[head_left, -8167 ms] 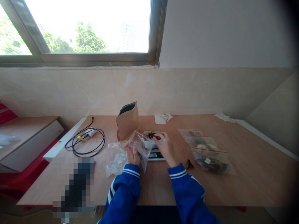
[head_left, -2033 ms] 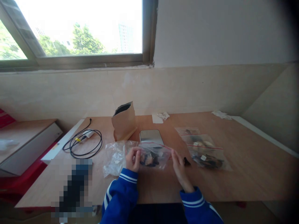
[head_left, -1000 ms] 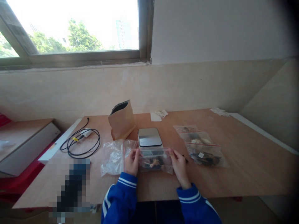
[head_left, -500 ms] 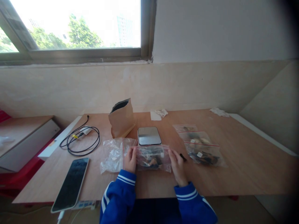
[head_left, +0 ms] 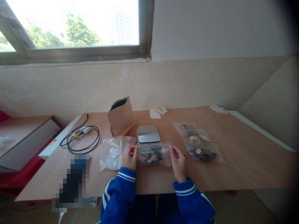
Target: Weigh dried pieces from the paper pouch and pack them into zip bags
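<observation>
One clear bag (head_left: 154, 153) pinched at both ends before the scale (head_left: 149, 133)

Earlier, dark pieces lay on the scale while the clear bag gaped in front of it; now dark pieces (head_left: 154, 157) show inside the bag, its top edge drawn straight. That suggests filling has given way to work along the edge; whether the seal is closed, I cannot tell. The bag sits just on the scale's near side, overlapping its front in view. Its long axis runs left to right, roughly parallel to the scale's near edge, reddish top toward the scale, bottom away from it. The left hand (head_left: 130, 158) pinches the left top corner between thumb and fingers; the right hand (head_left: 178, 163) grips the right corner likewise.
</observation>
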The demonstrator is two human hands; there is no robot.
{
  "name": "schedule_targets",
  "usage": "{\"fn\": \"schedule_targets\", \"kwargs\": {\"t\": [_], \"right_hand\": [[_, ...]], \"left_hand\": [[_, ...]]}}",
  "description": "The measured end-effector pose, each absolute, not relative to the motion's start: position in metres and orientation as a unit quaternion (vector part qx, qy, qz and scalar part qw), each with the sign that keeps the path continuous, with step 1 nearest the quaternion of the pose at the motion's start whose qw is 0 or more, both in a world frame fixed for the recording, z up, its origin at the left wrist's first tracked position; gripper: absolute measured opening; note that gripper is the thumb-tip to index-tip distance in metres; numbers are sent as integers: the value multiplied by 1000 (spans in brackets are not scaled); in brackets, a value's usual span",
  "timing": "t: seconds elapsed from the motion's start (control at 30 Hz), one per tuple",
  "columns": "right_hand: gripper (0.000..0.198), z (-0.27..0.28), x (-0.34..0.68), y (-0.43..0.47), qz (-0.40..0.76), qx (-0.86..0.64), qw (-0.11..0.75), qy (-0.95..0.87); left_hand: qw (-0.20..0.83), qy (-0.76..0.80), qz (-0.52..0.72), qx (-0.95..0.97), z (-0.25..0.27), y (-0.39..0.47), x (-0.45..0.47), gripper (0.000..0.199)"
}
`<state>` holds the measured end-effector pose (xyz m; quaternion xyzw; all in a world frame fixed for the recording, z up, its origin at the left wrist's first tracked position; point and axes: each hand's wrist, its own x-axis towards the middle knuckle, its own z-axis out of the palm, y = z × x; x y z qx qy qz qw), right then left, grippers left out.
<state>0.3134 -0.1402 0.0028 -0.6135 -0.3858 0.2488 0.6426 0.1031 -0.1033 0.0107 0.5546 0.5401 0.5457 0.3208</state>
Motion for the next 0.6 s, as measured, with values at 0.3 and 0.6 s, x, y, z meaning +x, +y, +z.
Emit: {"fn": "schedule_targets", "kwargs": {"t": [0.3, 0.6], "right_hand": [[40, 9, 313, -142, 225, -604, 665, -377], [39, 12, 312, -144, 251, -601, 667, -363]], "left_hand": [[269, 550, 550, 568, 24, -111, 111, 36], [272, 555, 558, 554, 30, -117, 112, 40]]}}
